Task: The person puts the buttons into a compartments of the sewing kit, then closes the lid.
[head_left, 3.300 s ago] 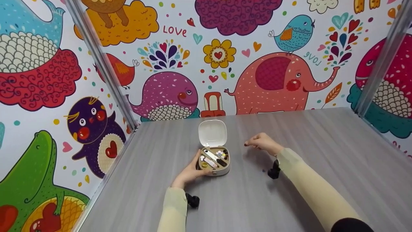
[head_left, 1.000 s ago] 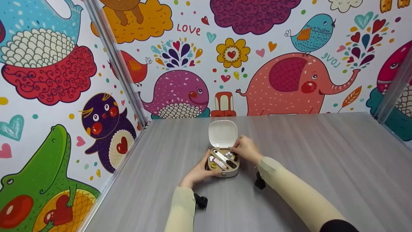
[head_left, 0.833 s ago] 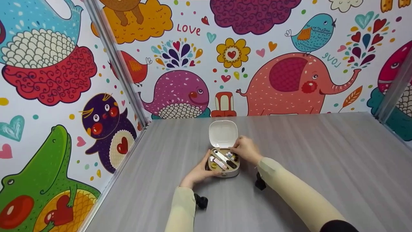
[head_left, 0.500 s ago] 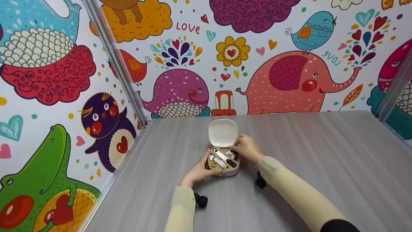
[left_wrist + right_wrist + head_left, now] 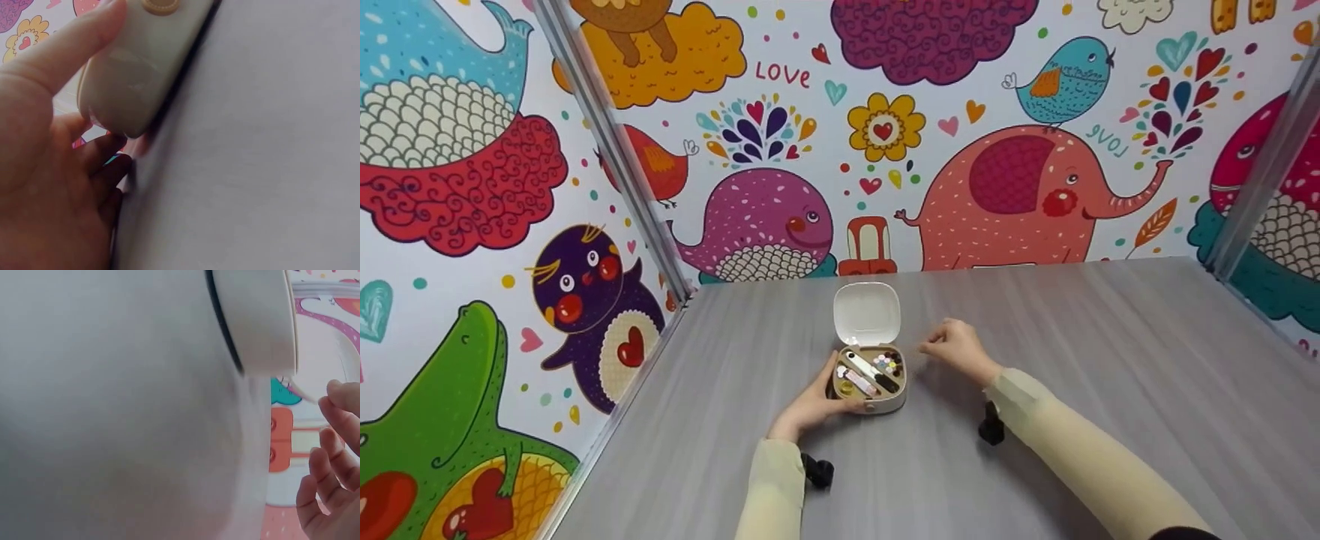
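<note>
In the head view a small cream storage box [image 5: 889, 405] stands on the table, its white lid [image 5: 867, 313] raised. My left hand [image 5: 810, 409] grips its left side, thumb at the front near the round tan clasp [image 5: 161, 5] and fingers behind. In the box's divided tray lie a white-and-black slim tool [image 5: 874, 371], a pink-and-white tube [image 5: 858, 381], a yellow ring-like piece [image 5: 846, 388], and several small coloured beads [image 5: 888, 363] in the right compartment. Just right of the box hovers my right hand [image 5: 960, 351], fingers loosely bent, thumb and forefinger tips close; nothing shows between them.
The grey wood-grain table [image 5: 1095, 337] extends around the box. A patterned back wall [image 5: 900, 180] and a left side wall [image 5: 585, 300] enclose it, with metal strips at the corners. Each wrist bears a black camera [image 5: 991, 425].
My right hand reached from the right to the box's right compartment, then drew back. The dark speck at its fingertips is no longer seen there. My left hand keeps its hold.
</note>
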`<state>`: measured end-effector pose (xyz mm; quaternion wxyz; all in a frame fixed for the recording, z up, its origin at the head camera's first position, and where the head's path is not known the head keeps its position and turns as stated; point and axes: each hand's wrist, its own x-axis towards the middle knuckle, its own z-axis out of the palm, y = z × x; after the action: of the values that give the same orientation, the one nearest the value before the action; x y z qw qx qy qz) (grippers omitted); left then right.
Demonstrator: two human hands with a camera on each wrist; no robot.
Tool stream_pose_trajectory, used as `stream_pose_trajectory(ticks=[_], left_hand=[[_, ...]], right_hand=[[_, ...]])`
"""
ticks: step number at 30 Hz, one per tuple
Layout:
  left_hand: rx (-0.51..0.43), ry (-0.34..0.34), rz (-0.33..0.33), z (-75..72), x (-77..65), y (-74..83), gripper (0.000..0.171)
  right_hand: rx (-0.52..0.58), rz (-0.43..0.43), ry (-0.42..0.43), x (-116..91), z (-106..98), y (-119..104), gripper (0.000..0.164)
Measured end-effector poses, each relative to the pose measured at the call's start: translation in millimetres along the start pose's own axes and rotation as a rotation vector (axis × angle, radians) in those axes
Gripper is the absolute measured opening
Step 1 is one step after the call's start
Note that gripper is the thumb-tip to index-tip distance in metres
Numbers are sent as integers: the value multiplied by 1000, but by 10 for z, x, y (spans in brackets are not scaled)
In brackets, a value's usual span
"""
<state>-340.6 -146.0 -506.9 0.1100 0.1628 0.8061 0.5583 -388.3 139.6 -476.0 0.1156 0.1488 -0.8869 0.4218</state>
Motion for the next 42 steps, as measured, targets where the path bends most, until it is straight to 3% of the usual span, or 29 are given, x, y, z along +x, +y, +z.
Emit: stream_pose_trajectory(ticks=[8,15,23,33,42], left_hand=[[17,1,-14,-22,-19,1,111],[37,3,-6,-16,-1,7,110],[49,-8,2,-20,6,11,110],[48,2,-9,-11,6,-31,112],[39,5,1,-9,-9,4,112]], right_hand=[[94,79,-72,-272,-301,254,9],[159,60,-138,-520,-481,491,17],[210,67,-282,-718,-619,598,22],[213,39,-423,-748,-686,607,19],[131,10,-423,-741,-688,606,16]])
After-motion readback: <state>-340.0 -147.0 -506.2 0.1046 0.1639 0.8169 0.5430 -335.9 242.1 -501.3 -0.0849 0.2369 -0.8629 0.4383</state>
